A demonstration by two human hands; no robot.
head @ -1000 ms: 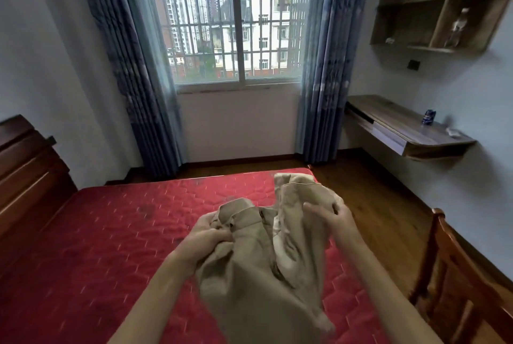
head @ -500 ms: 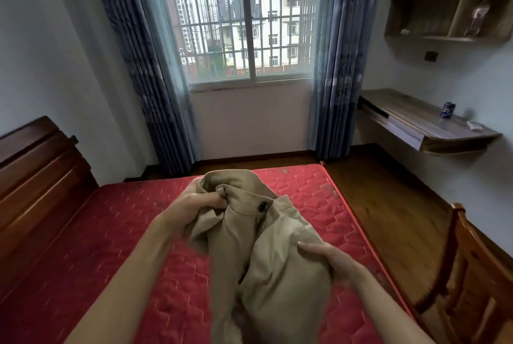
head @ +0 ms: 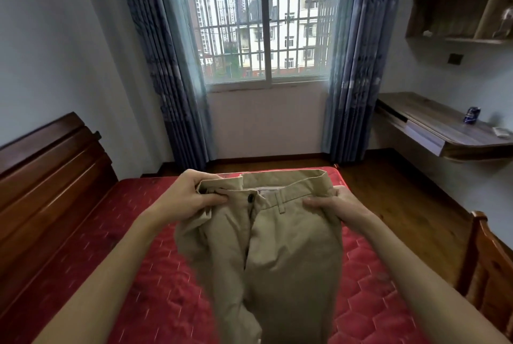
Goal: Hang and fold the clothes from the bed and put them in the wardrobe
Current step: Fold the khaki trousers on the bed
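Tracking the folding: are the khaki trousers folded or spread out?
Spread, not folded: left hand and right hand grip the trousers by the waistband, legs hanging above the red mattress.

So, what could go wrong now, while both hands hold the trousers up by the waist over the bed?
1. The left hand grips bunched cloth at the waist, while the right hand holds its side flatter; the trousers may fold crooked.
2. The legs hang down out of view above the bed; they could crumple when lowered.
3. The fly below the button looks open, so the front may shift.
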